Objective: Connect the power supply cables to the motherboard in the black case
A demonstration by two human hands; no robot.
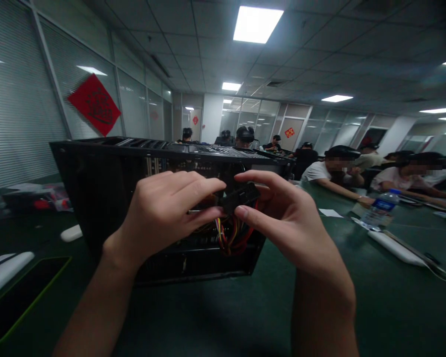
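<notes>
A black cable connector (241,197) is held up between my two hands, in front of an open black computer case (92,198). My right hand (282,213) pinches it between thumb and fingers from the right. My left hand (171,203) is closed, with thumb and fingertips at the connector's left end. Red, yellow and black wires (228,238) hang below it in front of the case's interior. Parts inside the case are dark and partly hidden behind my hands.
On the green table (215,317) lie a black pad with a green edge (26,297), a white device (11,270) and a plastic bag (33,201) at left. A bottle (381,206) and a white power bank (396,247) are at right. Several people sit beyond.
</notes>
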